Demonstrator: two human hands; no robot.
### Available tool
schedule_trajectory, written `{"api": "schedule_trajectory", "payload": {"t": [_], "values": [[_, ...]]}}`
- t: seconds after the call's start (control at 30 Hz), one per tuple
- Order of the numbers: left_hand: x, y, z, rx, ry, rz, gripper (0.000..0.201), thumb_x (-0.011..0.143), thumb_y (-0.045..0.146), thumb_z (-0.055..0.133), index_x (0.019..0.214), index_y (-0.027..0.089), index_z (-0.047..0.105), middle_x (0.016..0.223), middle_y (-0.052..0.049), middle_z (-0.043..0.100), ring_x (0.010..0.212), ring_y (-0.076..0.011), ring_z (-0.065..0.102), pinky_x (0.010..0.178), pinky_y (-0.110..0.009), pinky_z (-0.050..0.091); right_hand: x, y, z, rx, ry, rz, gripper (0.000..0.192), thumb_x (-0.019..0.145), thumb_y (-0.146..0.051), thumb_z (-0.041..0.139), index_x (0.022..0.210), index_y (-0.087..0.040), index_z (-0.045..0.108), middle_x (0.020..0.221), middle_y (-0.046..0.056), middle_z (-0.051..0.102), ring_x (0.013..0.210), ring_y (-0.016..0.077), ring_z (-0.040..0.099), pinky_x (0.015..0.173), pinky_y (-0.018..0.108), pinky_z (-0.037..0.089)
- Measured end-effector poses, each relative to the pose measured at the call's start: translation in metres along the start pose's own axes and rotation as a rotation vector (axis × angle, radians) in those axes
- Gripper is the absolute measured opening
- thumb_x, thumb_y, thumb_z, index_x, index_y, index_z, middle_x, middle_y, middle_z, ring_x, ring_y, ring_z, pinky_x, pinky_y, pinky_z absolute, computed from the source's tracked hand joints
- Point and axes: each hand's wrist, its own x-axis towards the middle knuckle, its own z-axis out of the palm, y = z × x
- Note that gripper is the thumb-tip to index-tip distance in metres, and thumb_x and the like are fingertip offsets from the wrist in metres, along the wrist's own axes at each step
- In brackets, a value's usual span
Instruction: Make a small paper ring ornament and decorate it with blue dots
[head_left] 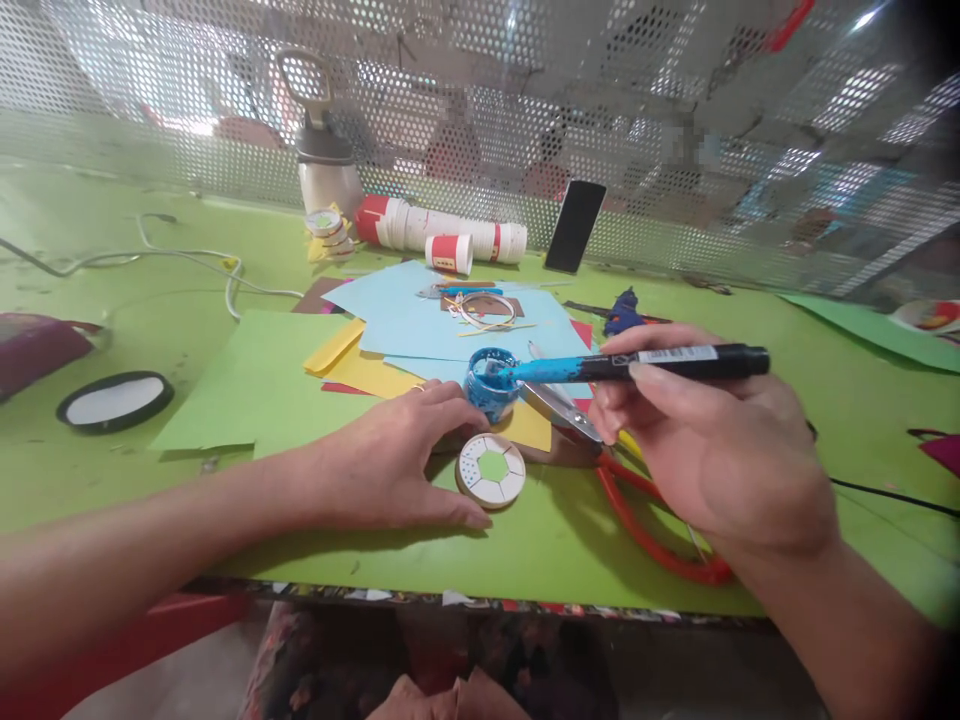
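My right hand [697,430] grips a black marker pen [675,362] between thumb and fingers. The pen lies nearly level, its left end coated in light blue paint and at the mouth of a small jar of blue paint [491,388]. My left hand [397,450] rests on the table, thumb and fingers apart. Its fingertips reach the jar's left side, where touching is hard to tell. Between that thumb and the jar lies a round white disc [510,490] with a green hexagon, black dividing lines and blue dots in one part.
Orange-handled scissors [626,510] lie under my right hand. Behind the jar are blue paper sheets [420,320], a tape ring and green paper [247,370]. Paper cups [442,225], a phone [575,226] and a pump bottle [328,170] stand along the mesh partition.
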Motion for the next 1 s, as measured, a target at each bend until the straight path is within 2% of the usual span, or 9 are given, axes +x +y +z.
{"api": "schedule_trajectory", "payload": {"t": [0.1, 0.2, 0.4, 0.63, 1.0], "values": [[-0.001, 0.002, -0.001, 0.008, 0.008, 0.022, 0.056, 0.074, 0.045, 0.075, 0.123, 0.023, 0.060, 0.117, -0.008, 0.058, 0.106, -0.0272, 0.057, 0.090, -0.040, 0.047, 0.000, 0.000, 0.001, 0.009, -0.016, 0.053, 0.010, 0.079, -0.017, 0.065, 0.085, -0.019, 0.073, 0.060, 0.000, 0.062, 0.055, 0.0138, 0.056, 0.046, 0.026, 0.045], [-0.001, 0.003, -0.001, 0.005, 0.013, 0.057, 0.049, 0.077, 0.044, 0.072, 0.120, 0.022, 0.063, 0.112, -0.007, 0.059, 0.102, -0.0253, 0.058, 0.088, -0.038, 0.048, -0.005, 0.004, 0.000, -0.030, -0.046, 0.073, 0.007, 0.088, -0.023, 0.063, 0.088, -0.020, 0.070, 0.058, -0.001, 0.060, 0.051, 0.0126, 0.054, 0.044, 0.025, 0.044], [0.000, 0.002, 0.001, 0.007, 0.043, 0.090, 0.050, 0.079, 0.044, 0.072, 0.123, 0.023, 0.064, 0.108, -0.008, 0.060, 0.099, -0.0249, 0.059, 0.087, -0.038, 0.049, -0.015, 0.016, 0.005, -0.245, -0.125, 0.053, 0.012, 0.092, -0.030, 0.063, 0.088, -0.019, 0.064, 0.056, -0.004, 0.059, 0.047, 0.0086, 0.051, 0.044, 0.020, 0.044], [0.001, -0.003, 0.005, 0.025, 0.039, 0.099, 0.050, 0.078, 0.047, 0.073, 0.121, 0.021, 0.065, 0.107, -0.009, 0.059, 0.099, -0.0255, 0.059, 0.086, -0.038, 0.049, -0.013, 0.015, 0.011, -0.385, -0.148, 0.006, 0.010, 0.091, -0.025, 0.061, 0.084, -0.018, 0.063, 0.057, -0.004, 0.061, 0.046, 0.0080, 0.054, 0.045, 0.018, 0.047], [0.002, -0.003, 0.003, 0.005, 0.028, 0.075, 0.051, 0.078, 0.046, 0.074, 0.121, 0.022, 0.065, 0.105, -0.007, 0.058, 0.096, -0.0249, 0.059, 0.083, -0.038, 0.048, -0.014, 0.013, 0.014, -0.439, -0.164, -0.027, 0.008, 0.090, -0.018, 0.061, 0.083, -0.018, 0.064, 0.061, -0.006, 0.061, 0.049, 0.0043, 0.055, 0.050, 0.012, 0.049]]}}
